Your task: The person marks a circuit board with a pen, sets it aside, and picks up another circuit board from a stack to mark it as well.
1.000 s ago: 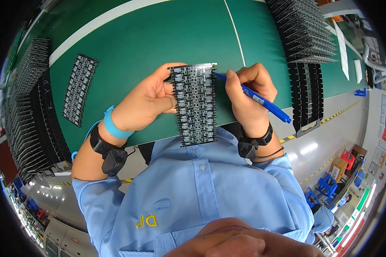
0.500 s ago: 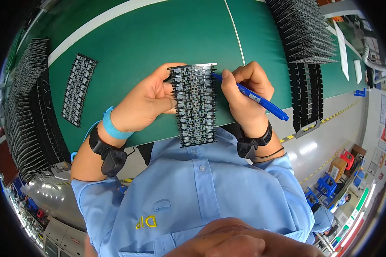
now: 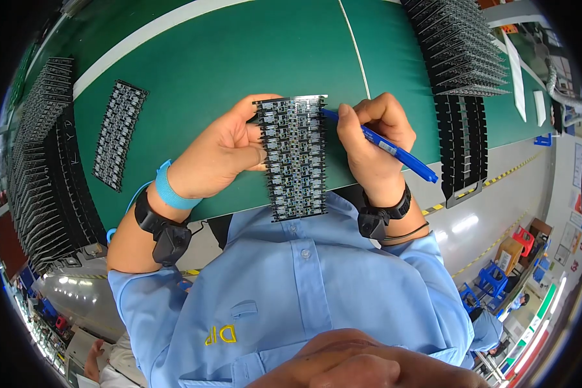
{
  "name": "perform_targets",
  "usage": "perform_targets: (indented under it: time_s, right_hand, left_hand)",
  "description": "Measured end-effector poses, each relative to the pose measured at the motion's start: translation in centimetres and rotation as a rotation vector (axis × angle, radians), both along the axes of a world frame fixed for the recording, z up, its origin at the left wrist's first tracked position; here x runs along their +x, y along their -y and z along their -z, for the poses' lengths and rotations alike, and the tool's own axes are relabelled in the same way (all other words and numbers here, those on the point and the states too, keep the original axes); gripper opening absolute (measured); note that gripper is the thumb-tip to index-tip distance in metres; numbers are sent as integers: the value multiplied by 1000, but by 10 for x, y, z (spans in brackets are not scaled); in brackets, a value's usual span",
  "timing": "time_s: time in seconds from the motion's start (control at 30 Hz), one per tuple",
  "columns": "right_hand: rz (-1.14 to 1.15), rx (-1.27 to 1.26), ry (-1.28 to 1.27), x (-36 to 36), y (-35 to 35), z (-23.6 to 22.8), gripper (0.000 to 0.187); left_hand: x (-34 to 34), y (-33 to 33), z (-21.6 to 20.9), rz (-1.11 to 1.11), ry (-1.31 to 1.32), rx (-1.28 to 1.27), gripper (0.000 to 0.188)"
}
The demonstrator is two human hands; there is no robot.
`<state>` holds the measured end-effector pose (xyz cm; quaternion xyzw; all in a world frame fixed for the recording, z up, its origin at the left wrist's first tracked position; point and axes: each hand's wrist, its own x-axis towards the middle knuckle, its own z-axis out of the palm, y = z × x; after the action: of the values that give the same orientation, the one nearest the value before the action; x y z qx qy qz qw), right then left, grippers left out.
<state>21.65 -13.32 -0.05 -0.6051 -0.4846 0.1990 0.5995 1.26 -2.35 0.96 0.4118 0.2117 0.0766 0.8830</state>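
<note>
A black circuit board panel (image 3: 295, 158), covered with rows of small components, is held up in front of my chest. My left hand (image 3: 229, 150) grips its left edge, thumb on the front and the other fingers partly hidden behind. In my right hand (image 3: 376, 136) is a blue marker pen (image 3: 401, 155), its tip end close to the panel's upper right edge; whether it touches I cannot tell. Another such circuit board panel (image 3: 119, 136) lies on the green tabletop (image 3: 220, 58) to the left.
A black rack (image 3: 55, 161) packed with boards stands at the left. At the far right, another stack of boards (image 3: 459, 52) fills a black slotted rack (image 3: 462, 145). A pale cord (image 3: 354, 48) crosses the tabletop. Blue stools (image 3: 493, 279) and a person (image 3: 488, 330) are at lower right.
My right hand has shifted slightly right with the marker pen. My left hand and the panel stay in place. Another person has come into view at the lower left.
</note>
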Motion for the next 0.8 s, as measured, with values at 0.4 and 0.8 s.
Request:
perform_targets:
  time_s: [0.4,0.8]
  right_hand:
    - [-161,-65,329,-16,25,-27,48]
    - [-36,-109,664,-3,25,-26,54]
  left_hand:
    - [0,1,-8,-263,23,47,66]
    - [-32,1,-46,-217,-316,1130,66]
